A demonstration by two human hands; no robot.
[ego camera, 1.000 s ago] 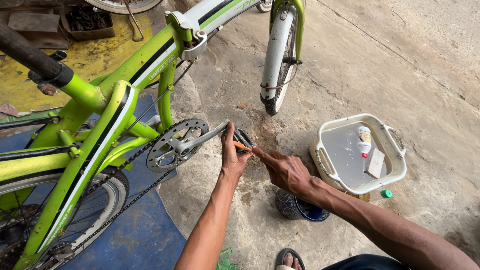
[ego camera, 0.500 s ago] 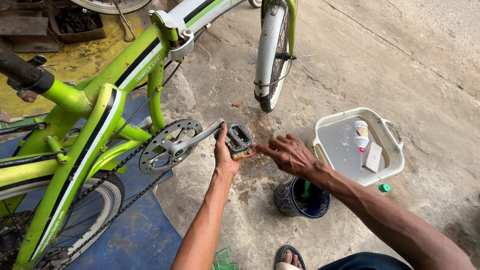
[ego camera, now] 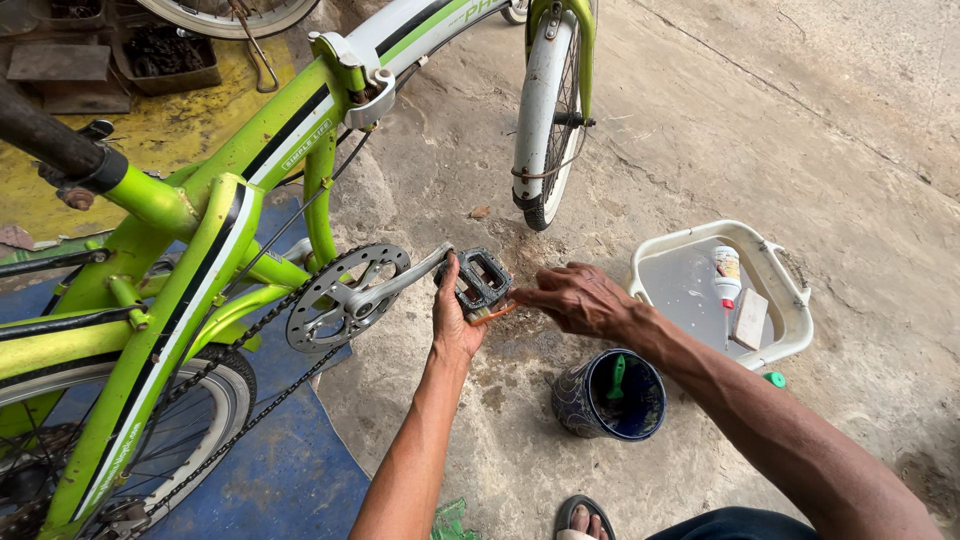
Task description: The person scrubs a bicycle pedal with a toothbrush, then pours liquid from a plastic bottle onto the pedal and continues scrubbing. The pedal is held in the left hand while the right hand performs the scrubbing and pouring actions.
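Note:
A lime-green bicycle [ego camera: 215, 215] lies tilted on the concrete, its silver crank arm [ego camera: 395, 283] and chainring [ego camera: 345, 297] facing me. My left hand [ego camera: 452, 318] grips the black pedal [ego camera: 482, 280] at the crank's end from below. My right hand [ego camera: 578, 298] reaches in from the right, fingertips at the pedal's outer edge, pinching a small orange piece [ego camera: 492, 313] against it.
A dark blue cup [ego camera: 608, 398] with a green brush stands below my right hand. A white plastic tub [ego camera: 790, 300] holding water, a small bottle and a block sits at right. The front wheel [ego camera: 548, 120] stands upright behind. A blue mat [ego camera: 270, 470] lies under the rear wheel. My sandalled foot [ego camera: 585, 520] shows at the bottom.
My left hand has closed around the pedal from below and my right hand has drawn in to the pedal's edge. The camera has shifted slightly, so the cup now shows fully.

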